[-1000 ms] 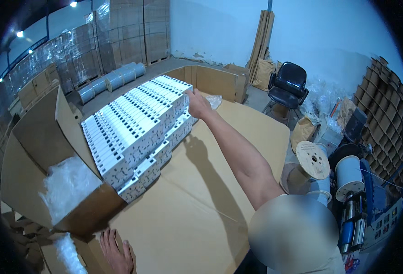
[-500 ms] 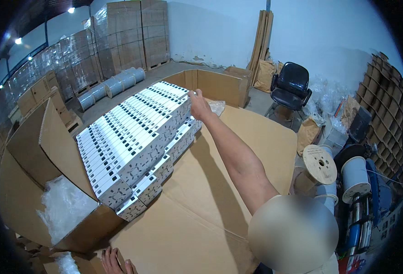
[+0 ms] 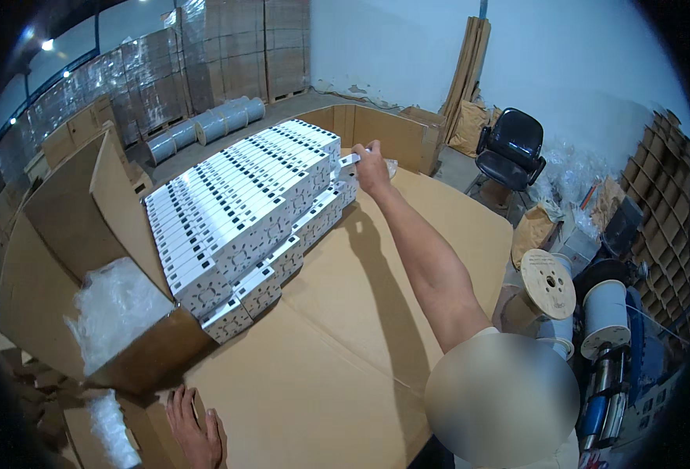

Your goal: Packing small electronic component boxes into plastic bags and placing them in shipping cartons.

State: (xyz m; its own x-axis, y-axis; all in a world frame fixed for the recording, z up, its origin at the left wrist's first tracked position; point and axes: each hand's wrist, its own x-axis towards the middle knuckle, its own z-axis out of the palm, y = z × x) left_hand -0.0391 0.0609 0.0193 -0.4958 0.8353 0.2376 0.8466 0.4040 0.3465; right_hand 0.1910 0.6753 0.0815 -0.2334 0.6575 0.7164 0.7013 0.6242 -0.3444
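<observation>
My right hand (image 3: 372, 167) is closed on the end of a slim white slotted piece (image 3: 349, 161) at the far right corner of a stack. That stack of white slotted pieces (image 3: 243, 191) stands in tight rows with dark rectangular holes on top and patterned cutouts on the end faces. Its lower layer sticks out further to the right than the upper one. At the lower left, my left hand (image 3: 195, 430) rests with fingers stretched out by the edge of a cardboard flap, holding nothing visible.
A large cardboard sheet (image 3: 345, 336) spreads under the stack. Upright cardboard walls (image 3: 126, 203) stand on the left, with clear plastic wrap (image 3: 114, 309) beside them. A black chair (image 3: 511, 148), cable spools (image 3: 548, 281) and wrapped pallets (image 3: 228, 55) stand around.
My right hand has moved right, away from the upper stack's corner, with a white slotted piece in it. My left hand shows further into view, and the whole view has shifted slightly.
</observation>
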